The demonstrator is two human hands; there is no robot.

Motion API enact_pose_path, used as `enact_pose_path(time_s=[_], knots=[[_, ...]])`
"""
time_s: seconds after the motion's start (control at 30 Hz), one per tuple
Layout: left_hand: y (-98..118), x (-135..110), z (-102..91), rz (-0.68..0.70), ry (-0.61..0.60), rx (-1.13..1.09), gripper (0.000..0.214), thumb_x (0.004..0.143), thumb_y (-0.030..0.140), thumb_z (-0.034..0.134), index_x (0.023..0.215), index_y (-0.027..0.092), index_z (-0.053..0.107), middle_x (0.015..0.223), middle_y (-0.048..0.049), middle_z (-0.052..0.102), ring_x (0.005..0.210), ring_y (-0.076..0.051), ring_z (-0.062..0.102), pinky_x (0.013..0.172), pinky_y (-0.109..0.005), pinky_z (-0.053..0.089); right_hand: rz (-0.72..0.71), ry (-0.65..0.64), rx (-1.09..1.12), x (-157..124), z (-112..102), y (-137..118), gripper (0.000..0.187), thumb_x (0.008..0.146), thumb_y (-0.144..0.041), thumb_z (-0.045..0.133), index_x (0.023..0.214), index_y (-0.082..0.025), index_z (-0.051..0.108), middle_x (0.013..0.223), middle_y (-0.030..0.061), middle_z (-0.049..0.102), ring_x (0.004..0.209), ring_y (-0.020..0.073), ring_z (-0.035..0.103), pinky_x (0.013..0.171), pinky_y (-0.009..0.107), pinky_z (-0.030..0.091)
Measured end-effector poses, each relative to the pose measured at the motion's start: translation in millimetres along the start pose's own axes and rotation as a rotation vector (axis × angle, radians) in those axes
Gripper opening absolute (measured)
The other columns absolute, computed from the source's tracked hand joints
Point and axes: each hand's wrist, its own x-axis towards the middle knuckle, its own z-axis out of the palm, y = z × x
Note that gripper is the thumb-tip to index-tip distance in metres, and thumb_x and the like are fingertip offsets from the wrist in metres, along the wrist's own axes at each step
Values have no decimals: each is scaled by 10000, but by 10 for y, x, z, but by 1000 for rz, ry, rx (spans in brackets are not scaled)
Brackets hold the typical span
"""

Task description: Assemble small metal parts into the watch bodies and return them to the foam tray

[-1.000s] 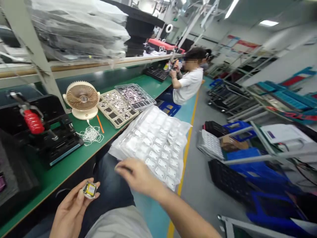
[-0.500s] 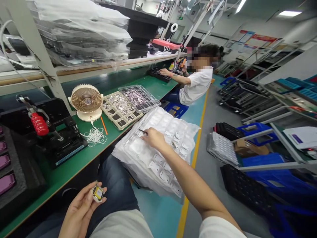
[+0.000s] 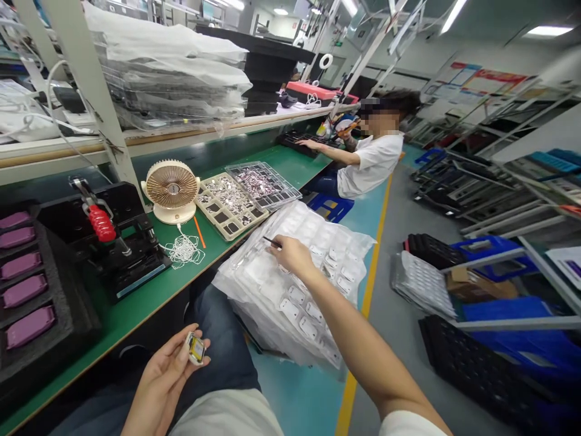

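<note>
Clear plastic trays are lying stacked in a bag under my right hand, which is pinching a thin dark pick just above them, while my left hand is cradling a small yellow-labelled module between thumb and fingers over my jeans, well apart from the stack.

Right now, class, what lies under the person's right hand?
A stack of clear plastic trays with white tabs; the pockets directly beneath the right hand are hidden.
</note>
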Motion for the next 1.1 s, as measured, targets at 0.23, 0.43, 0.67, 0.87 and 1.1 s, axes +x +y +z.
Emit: enact_pose_path(time_s=[0.23, 0.43, 0.67, 0.87, 1.1], knots=[[27, 16, 138, 76, -142, -50, 402, 806, 378, 889, 1155, 184, 837, 1557, -186, 587, 1188, -419, 717, 894, -470, 662, -191, -74, 550, -1016, 239, -731, 257, 943, -495, 714, 976, -247, 773, 950, 24, 810, 852, 217, 739, 779, 302, 526], [106, 10, 39, 108, -164, -57, 421, 807, 374, 886, 1169, 166, 834, 1481, -200, 647, 1113, -389, 736, 866, -483, 659, -133, -464, 1163, -1539, 712, -1232, 379, 825, -549, 831, 802, -179, 753, 766, 24, 743, 701, 163, 637, 671, 273, 492], [178, -46, -188, 72, -119, -97, 420, 786, 355, 900, 1144, 144, 839, 1423, -224, 679, 1066, -387, 752, 776, -413, 649, 24, -935, 1465, -1533, 869, -1260, 491, 788, -607, 868, 964, -161, 758, 626, -34, 614, 434, 24, 258, 414, 204, 137], [186, -73, -253, 96, -118, -105, 438, 776, 369, 903, 1165, 182, 833, 1512, -201, 620, 1095, -379, 733, 824, -447, 653, -189, -754, 1492, -1552, 765, -1330, 276, 818, -418, 899, 980, -212, 814, 875, 57, 801, 625, 116, 653, 529, 211, 481], [123, -66, -360, 285, -18, -30, 417, 752, 318, 933, 1152, 243, 842, 1459, -183, 652, 1223, -355, 681, 905, -387, 619, -870, -168, 1147, -1670, 617, -1374, 317, 912, -115, 792, 1165, -306, 809, 1248, 51, 788, 968, 181, 807, 814, 249, 643]])
